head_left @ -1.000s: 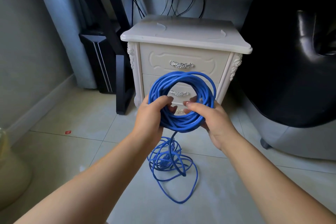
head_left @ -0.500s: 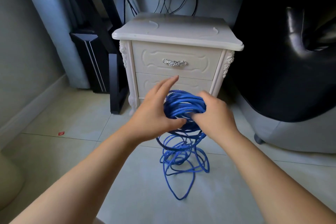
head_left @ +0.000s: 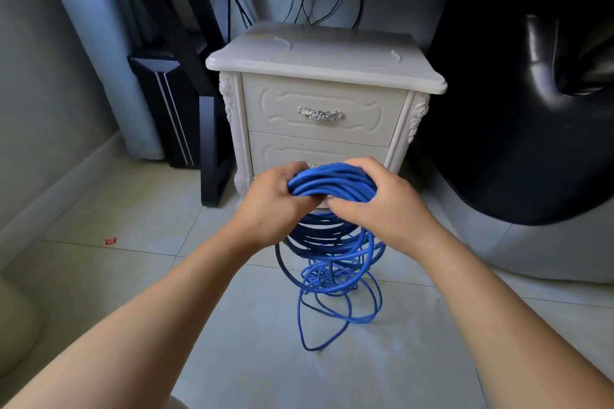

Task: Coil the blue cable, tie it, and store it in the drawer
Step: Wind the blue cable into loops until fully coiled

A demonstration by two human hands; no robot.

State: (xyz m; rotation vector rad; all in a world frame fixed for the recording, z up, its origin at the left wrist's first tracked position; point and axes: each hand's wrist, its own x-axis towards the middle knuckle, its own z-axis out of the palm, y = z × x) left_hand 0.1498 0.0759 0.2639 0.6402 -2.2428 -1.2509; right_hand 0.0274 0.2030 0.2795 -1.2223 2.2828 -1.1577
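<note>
I'm mid-coiling — left hand (head_left: 270, 206) and right hand (head_left: 382, 206) both clamp the blue cable (head_left: 332, 184) before the closed drawer (head_left: 319, 114); loose loops trail floorward, so gather those next.

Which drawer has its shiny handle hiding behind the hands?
The lower drawer. Its handle is almost hidden behind the hands and blue cable. The upper drawer shows its whole silver handle. Both drawers are shut.
</note>
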